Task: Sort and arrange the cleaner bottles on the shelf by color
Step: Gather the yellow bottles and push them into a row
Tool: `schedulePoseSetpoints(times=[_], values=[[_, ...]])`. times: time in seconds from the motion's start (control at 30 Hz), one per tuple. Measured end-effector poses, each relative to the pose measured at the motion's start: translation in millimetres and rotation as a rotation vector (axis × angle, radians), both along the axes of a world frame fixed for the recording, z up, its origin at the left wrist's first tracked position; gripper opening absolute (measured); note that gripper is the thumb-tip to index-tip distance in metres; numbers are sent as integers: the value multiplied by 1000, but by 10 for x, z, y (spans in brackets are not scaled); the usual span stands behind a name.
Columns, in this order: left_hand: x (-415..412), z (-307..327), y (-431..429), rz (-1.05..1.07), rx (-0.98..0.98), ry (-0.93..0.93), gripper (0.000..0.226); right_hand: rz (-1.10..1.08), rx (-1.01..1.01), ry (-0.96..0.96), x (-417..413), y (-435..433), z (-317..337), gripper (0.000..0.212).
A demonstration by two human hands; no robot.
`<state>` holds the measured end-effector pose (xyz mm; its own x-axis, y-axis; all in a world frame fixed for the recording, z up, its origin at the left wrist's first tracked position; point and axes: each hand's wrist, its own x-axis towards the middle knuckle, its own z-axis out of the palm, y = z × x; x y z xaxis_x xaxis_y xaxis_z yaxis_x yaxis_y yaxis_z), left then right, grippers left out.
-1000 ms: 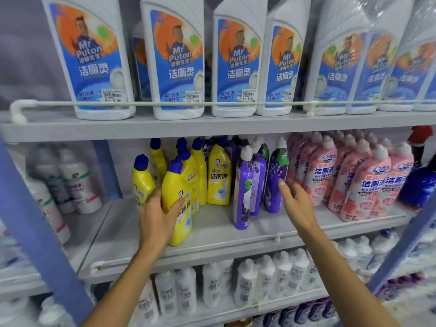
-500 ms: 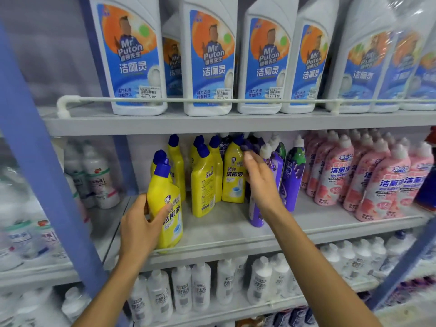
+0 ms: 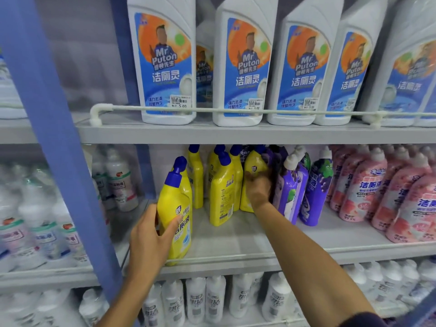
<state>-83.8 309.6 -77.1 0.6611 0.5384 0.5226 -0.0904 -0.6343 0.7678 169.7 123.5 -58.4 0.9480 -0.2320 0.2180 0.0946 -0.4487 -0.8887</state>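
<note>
Gripping a yellow bottle [image 3: 175, 204] in my left hand [image 3: 149, 241] at the shelf [image 3: 236, 240] front, right hand [image 3: 258, 188] blurred against a rear yellow bottle [image 3: 253, 161] beside purple bottles [image 3: 317, 185], its grip I cannot tell

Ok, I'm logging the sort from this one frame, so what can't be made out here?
Head view, right hand: motion blur hides whether it grips the rear yellow bottle or a purple bottle.
Head view, white bottles: the top edge cuts off their caps.
Head view, pink bottles: the right edge cuts the group off.
Head view, front yellow bottle: the left hand covers its lower side.
</note>
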Motion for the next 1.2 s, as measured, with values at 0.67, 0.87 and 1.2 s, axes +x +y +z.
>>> schedulePoseSetpoints(times=[0.67,0.87,1.2], values=[[38,-36,-55,23,-59,-2,32,-53,-170,-116,-662,-64,-197,39],[119,-52,18,45,-94,9,30,36,-38,-206,-1117,-165,-247,39],[367,-62,244,143,-97,25,34,345,-111,-260,-1473,243,-330,33]])
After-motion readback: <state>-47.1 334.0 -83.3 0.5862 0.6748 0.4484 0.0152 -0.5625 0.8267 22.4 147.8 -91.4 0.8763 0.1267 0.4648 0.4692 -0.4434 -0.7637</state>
